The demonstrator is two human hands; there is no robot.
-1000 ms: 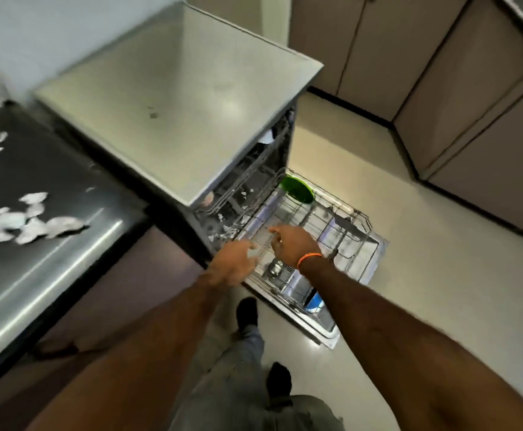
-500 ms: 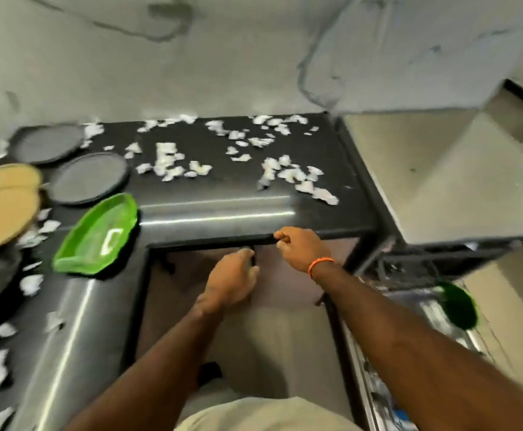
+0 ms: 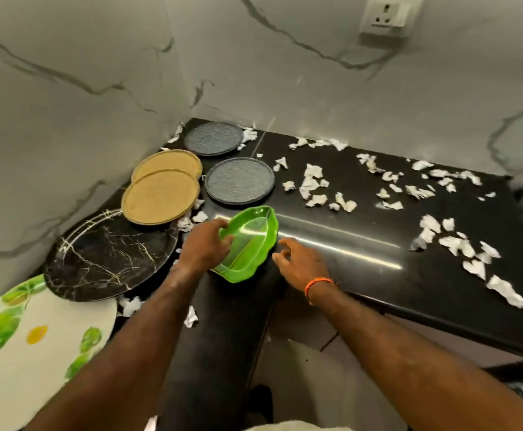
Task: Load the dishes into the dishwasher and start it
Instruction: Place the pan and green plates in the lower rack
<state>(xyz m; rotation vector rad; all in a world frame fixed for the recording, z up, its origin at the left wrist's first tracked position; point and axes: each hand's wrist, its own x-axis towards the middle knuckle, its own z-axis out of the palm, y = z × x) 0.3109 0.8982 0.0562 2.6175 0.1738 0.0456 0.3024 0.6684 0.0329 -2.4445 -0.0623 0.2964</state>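
1. Step in hand: picking up the green dish [image 3: 247, 244], which lies at the inner corner of the black worktop [image 3: 378, 259].
2. Left hand [image 3: 205, 247]: grip curled over the dish's left rim.
3. Right hand [image 3: 300, 262]: fingers spread, just beside the right rim, holding nothing.
4. Next move, by judgement: secure both rims, lift, carry to the dishwasher, which is not clearly visible here.

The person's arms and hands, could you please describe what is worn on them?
Both forearms are bare, with no sleeves and no gloves. The right hand has a thin orange band round its wrist. The left hand and its wrist carry nothing.
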